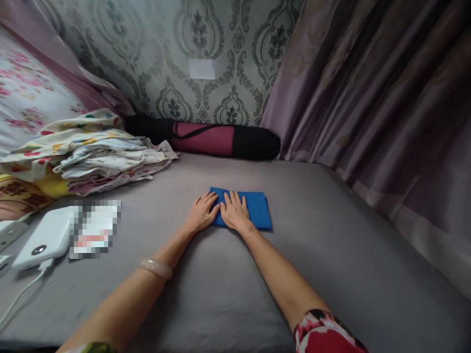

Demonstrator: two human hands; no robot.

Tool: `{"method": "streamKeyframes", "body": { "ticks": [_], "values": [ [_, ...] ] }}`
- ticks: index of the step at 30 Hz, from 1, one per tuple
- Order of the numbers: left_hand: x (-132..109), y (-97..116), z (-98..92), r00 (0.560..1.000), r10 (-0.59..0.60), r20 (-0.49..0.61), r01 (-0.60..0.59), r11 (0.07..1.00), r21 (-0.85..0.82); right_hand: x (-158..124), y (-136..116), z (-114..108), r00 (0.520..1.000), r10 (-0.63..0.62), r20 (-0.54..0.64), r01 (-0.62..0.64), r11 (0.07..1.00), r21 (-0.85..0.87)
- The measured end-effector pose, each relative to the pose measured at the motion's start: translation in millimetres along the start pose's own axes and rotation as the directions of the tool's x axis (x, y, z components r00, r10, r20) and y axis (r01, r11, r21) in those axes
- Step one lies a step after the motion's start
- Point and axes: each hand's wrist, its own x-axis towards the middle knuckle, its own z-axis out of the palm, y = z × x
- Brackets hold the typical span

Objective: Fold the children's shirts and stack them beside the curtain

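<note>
A blue folded cloth (pixel 259 211) lies flat on the grey sheet, roughly rectangular, its layers showing at the right edge. My left hand (pixel 202 212) rests at the cloth's left end, fingers stretched out and lying over its edge. Palm down, my right hand (pixel 234 210) presses on the left-middle part of the cloth with its fingers extended. The two thumbs nearly meet. Both hands cover the left portion of the cloth, so that part is mostly hidden.
On the left are a white power bank (pixel 47 235) with a cable, a blurred-out packet (pixel 96 230) and heaped patterned fabric (pixel 106 152). A black and maroon rolled bag (pixel 206 139) lies along the wall. Purple curtains (pixel 353 88) hang at the right.
</note>
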Motion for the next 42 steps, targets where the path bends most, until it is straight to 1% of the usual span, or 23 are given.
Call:
{"method": "streamKeyframes", "body": {
  "ticks": [2, 4, 8, 10, 11, 14, 16, 19, 22, 25, 27, 29, 31, 33, 34, 36, 38, 40, 42],
  "values": [
    [0, 0, -1.3, 1.000, -0.006, 0.029, 0.005, 1.000, 0.016, -1, 0, 4, 1.000, 0.012, 0.005, -0.012, 1.000, 0.001],
    [0, 0, -1.9, 0.999, -0.005, 0.035, 0.005, 1.000, 0.022, -1, -1, 6, 1.000, 0.014, 0.008, -0.015, 1.000, 0.008],
    [0, -2, -1.1, 1.000, 0.010, 0.025, -0.011, 0.999, 0.033, 2, 2, -2, 0.998, -0.006, 0.059, 0.002, 0.997, 0.078],
    [0, -3, -0.6, 0.999, 0.011, 0.031, -0.012, 0.999, 0.033, 2, 10, -11, 0.997, -0.004, 0.073, -0.005, 0.993, 0.118],
    [0, -3, -0.4, 0.999, 0.011, 0.035, -0.012, 0.999, 0.031, 1, 15, -16, 0.998, 0.005, 0.060, -0.012, 0.993, 0.120],
    [0, -3, -0.3, 0.999, 0.008, 0.037, -0.009, 1.000, 0.027, -5, 37, -25, 0.997, 0.064, -0.036, -0.063, 0.997, 0.039],
    [1, -2, -0.5, 0.999, 0.005, 0.033, -0.006, 1.000, 0.029, -10, 52, -26, 0.992, 0.110, -0.058, -0.112, 0.993, -0.026],
    [1, -1, -1.1, 0.999, 0.001, 0.043, -0.003, 0.999, 0.040, -15, 65, -20, 0.988, 0.153, -0.033, -0.155, 0.985, -0.070],
    [1, 0, -1.2, 0.998, -0.009, 0.063, 0.005, 0.998, 0.060, -15, 69, -14, 0.988, 0.153, -0.036, -0.155, 0.986, -0.067],
    [1, -1, -2.4, 0.996, -0.016, 0.083, 0.008, 0.996, 0.086, -13, 72, -14, 0.989, 0.150, -0.011, -0.150, 0.989, -0.012],
    [3, 0, -5.7, 0.993, -0.031, 0.118, 0.018, 0.995, 0.103, -12, 76, -18, 0.989, 0.150, 0.012, -0.151, 0.988, 0.046],
    [7, 6, -11.0, 0.983, -0.075, 0.170, 0.053, 0.990, 0.129, -13, 81, -24, 0.987, 0.161, 0.013, -0.162, 0.983, 0.092],
    [10, 18, -16.1, 0.975, -0.130, 0.181, 0.097, 0.979, 0.178, -14, 84, -29, 0.984, 0.175, -0.021, -0.172, 0.980, 0.097],
    [12, 35, -17.7, 0.983, -0.134, 0.127, 0.102, 0.967, 0.233, -17, 83, -32, 0.983, 0.172, -0.069, -0.167, 0.984, 0.067],
    [12, 43, -16.3, 0.990, -0.109, 0.092, 0.083, 0.963, 0.255, -18, 81, -32, 0.983, 0.160, -0.091, -0.156, 0.987, 0.048],
    [10, 57, -9.2, 0.998, -0.028, 0.051, 0.012, 0.958, 0.287, -21, 76, -29, 0.984, 0.132, -0.123, -0.131, 0.991, 0.011],
    [6, 63, 1.6, 0.998, 0.029, 0.057, -0.045, 0.952, 0.304, -24, 71, -23, 0.985, 0.116, -0.129, -0.119, 0.993, -0.017],
    [2, 63, 12.4, 0.995, 0.042, 0.085, -0.067, 0.949, 0.310, -26, 68, -17, 0.986, 0.119, -0.112, -0.124, 0.992, -0.034],
    [-1, 61, 19.2, 0.994, 0.032, 0.108, -0.064, 0.949, 0.310, -28, 67, -12, 0.987, 0.128, -0.095, -0.132, 0.990, -0.044]
  ]
}}
